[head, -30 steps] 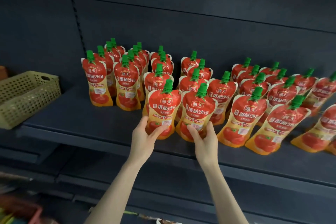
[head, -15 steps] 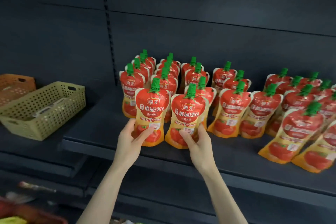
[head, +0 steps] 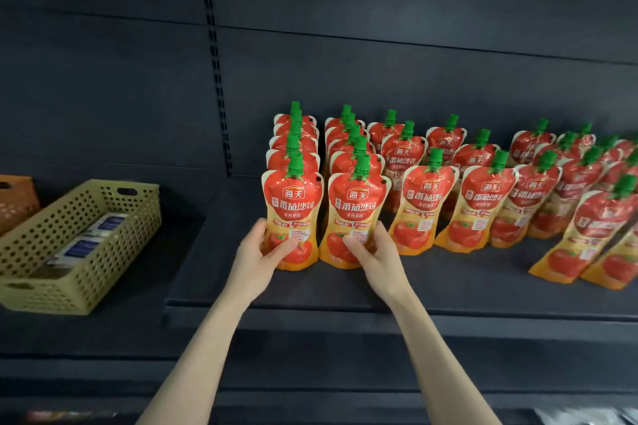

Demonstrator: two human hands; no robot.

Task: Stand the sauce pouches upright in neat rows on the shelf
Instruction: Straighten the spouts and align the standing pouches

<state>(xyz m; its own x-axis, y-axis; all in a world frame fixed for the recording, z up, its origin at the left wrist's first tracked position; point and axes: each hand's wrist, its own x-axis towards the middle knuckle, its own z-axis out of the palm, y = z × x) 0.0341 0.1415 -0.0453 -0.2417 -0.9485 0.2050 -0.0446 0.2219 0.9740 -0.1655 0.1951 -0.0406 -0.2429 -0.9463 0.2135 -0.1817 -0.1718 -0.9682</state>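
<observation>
Red and yellow tomato sauce pouches with green caps stand on a dark shelf [head: 448, 283]. My left hand [head: 257, 255] grips the lower part of the front pouch [head: 292, 203] of the leftmost row. My right hand [head: 374, 254] grips the bottom of the front pouch [head: 357, 207] of the second row. Both pouches stand upright, side by side, with several more lined up behind each. Further right, other pouches [head: 480, 207] stand in looser rows, and the ones at the far right [head: 597, 235] lean.
A yellow-green perforated basket [head: 103, 252] holding small blue-and-white packets sits on the lower shelf at the left. An orange basket [head: 15, 200] stands behind it. The shelf's front edge [head: 345, 307] runs below my hands. A slotted upright [head: 215, 62] rises up the back wall.
Both hands slid their two front pouches leftward, in line in front of the two leftmost rows. The view swung left, showing more of the basket.
</observation>
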